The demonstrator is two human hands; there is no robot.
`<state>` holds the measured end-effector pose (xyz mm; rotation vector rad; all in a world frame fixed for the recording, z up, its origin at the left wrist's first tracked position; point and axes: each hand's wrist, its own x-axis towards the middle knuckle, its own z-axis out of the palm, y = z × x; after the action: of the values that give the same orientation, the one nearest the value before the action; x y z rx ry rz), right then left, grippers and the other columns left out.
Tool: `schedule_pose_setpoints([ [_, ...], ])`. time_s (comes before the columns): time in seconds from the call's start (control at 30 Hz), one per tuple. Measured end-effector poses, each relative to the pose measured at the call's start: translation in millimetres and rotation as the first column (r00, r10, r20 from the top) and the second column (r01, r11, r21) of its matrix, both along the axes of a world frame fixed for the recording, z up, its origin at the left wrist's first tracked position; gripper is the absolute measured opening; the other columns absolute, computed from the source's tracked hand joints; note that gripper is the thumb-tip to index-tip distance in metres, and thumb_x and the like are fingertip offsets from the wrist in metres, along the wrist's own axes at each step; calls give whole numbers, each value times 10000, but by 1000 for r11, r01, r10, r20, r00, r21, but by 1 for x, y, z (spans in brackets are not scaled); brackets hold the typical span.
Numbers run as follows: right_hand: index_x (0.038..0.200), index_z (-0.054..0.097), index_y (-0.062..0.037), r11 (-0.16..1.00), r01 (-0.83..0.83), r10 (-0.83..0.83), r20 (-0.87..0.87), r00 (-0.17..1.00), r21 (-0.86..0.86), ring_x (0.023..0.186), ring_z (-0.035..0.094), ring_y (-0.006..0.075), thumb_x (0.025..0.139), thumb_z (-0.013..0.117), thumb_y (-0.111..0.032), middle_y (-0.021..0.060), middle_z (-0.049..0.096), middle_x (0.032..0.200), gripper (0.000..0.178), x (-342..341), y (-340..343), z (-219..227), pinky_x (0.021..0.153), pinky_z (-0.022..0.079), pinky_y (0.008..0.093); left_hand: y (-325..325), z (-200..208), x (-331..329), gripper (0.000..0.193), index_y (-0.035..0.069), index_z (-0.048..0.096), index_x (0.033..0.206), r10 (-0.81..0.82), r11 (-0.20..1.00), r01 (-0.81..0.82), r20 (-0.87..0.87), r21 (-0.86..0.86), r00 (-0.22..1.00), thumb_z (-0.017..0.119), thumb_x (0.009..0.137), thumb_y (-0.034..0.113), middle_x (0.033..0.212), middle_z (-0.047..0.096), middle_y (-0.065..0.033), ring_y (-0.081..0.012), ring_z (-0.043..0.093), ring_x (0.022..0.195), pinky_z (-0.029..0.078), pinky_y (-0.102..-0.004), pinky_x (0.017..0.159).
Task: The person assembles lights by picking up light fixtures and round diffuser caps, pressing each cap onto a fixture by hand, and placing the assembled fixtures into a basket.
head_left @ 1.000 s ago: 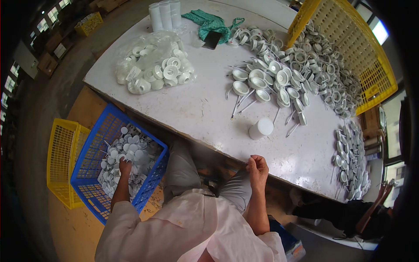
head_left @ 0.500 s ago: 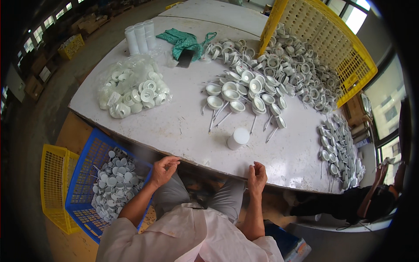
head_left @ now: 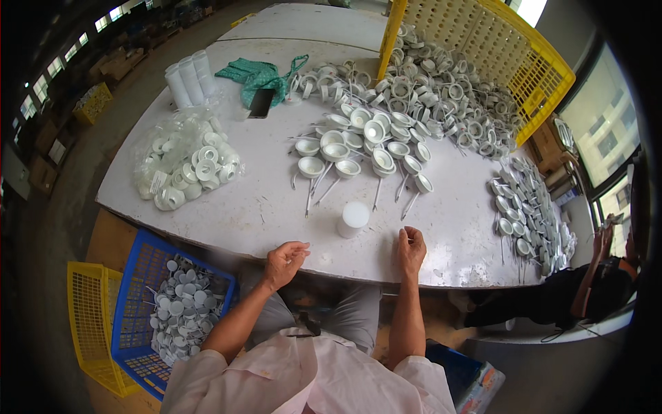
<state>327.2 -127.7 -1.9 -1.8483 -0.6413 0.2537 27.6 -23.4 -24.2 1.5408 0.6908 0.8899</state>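
A short white cylinder [head_left: 353, 221] stands upright near the table's front edge, between my two hands and a little beyond them. My left hand [head_left: 285, 265] hovers at the edge, its fingers loosely bent and apart with nothing in them. Over the edge to the right is my right hand [head_left: 412, 251], also without an object, its fingers half curled and the thumb apart. Neither hand touches the cylinder. Beyond it lie several white cup-shaped parts with thin stems [head_left: 334, 152], grouped in loose rows.
A clear bag of white rings [head_left: 183, 165] lies left, near white tubes [head_left: 187, 81], a green cloth [head_left: 252, 72] and a phone [head_left: 261, 103]. A yellow crate [head_left: 552, 103] spills ring parts. More stemmed parts [head_left: 524, 214] lie right. A blue basket [head_left: 131, 303] stands lower left. Another person [head_left: 586, 290] is at right.
Both hands have moved forward onto the table's edge, nearer the cylinder. The left hand has also shifted right. My head view has turned slightly; the cylinder keeps its place on the table.
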Motion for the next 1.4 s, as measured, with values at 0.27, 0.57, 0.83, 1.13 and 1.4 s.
schedule_pose_setpoints([
  [0.27, 963, 631, 17, 1000, -10, 13, 157, 987, -17, 744, 580, 130, 861, 637, -169, 71, 645, 824, 212, -18, -3, -3, 703, 471, 253, 15, -5, 5, 255, -47, 548, 1138, 26, 992, -26, -2, -121, 1000, 544, 889, 10, 1118, 630, -156, -211, 629, 1019, 506, -286, 841],
  [0.57, 957, 631, 19, 998, -61, 57, 201, 978, 18, 738, 566, 110, 855, 637, -117, 60, 639, 812, 170, -13, -8, -12, 696, 466, 247, 45, -11, 22, 278, -41, 562, 1148, 213, 976, -204, -151, 72, 965, 550, 878, 24, 1034, 660, -156, -201, 654, 964, 509, -273, 813],
  [0.83, 917, 652, -48, 998, 0, 16, 288, 958, -57, 709, 643, 237, 809, 662, -137, 113, 655, 832, 140, -17, -5, -15, 672, 504, 322, 30, -10, 17, 246, -13, 625, 1083, 284, 943, -252, -131, 218, 950, 563, 848, 24, 882, 690, -142, -180, 671, 812, 523, -282, 751],
  [1.13, 932, 644, -45, 1000, -3, 9, 472, 882, -14, 664, 603, 208, 828, 655, -146, 109, 625, 792, 145, -10, -7, -17, 636, 487, 302, 33, -18, 22, 239, -23, 624, 1078, 271, 952, -247, -124, 181, 955, 552, 852, 7, 895, 684, -132, -173, 660, 846, 506, -274, 771],
  [1.4, 931, 650, -46, 998, 7, 22, 415, 910, -68, 743, 652, 251, 813, 655, -156, 129, 652, 843, 161, -14, -8, -13, 675, 512, 324, 33, -23, 18, 247, -26, 617, 1081, 249, 955, -223, -125, 195, 960, 531, 850, -10, 903, 679, -135, -172, 654, 854, 504, -274, 772],
])
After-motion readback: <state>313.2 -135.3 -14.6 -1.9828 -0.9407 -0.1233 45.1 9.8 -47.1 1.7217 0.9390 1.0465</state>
